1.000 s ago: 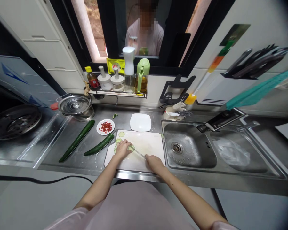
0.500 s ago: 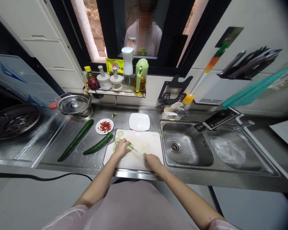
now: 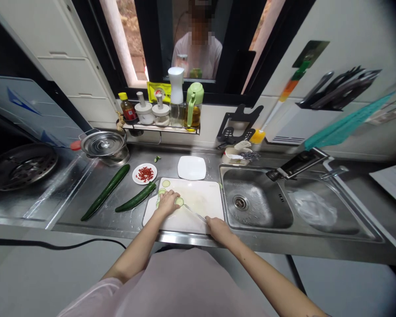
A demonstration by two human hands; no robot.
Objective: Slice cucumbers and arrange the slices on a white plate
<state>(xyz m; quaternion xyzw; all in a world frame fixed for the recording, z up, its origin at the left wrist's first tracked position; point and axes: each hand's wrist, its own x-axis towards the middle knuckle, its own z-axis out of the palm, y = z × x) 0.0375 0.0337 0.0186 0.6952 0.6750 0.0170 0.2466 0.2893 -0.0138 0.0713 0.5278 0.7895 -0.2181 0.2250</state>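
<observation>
My left hand point(image 3: 168, 203) is closed round a short piece of cucumber point(image 3: 179, 201), whose pale cut face points right. My right hand point(image 3: 218, 229) grips the handle of a knife point(image 3: 194, 213), and the blade's tip lies close to that cut face. Both hands are over a white cutting board point(image 3: 201, 193) with a dark edge. Pale round cucumber slices point(image 3: 165, 183) lie at the board's upper left, some partly hidden by my left hand. A cut length of cucumber point(image 3: 136, 197) rests just left of the board, and a whole cucumber point(image 3: 106, 192) lies farther left.
Behind the board are a white square plate point(image 3: 192, 167) and a small dish of chopped red pieces point(image 3: 144, 174). To the right is a steel sink point(image 3: 257, 200) with a faucet point(image 3: 293, 163). A lidded pot point(image 3: 104, 147) stands left, below a condiment shelf point(image 3: 161, 128).
My right hand and the knife have moved right and slightly down, away from the cucumber piece. My left hand stays on the piece, nearly in place.
</observation>
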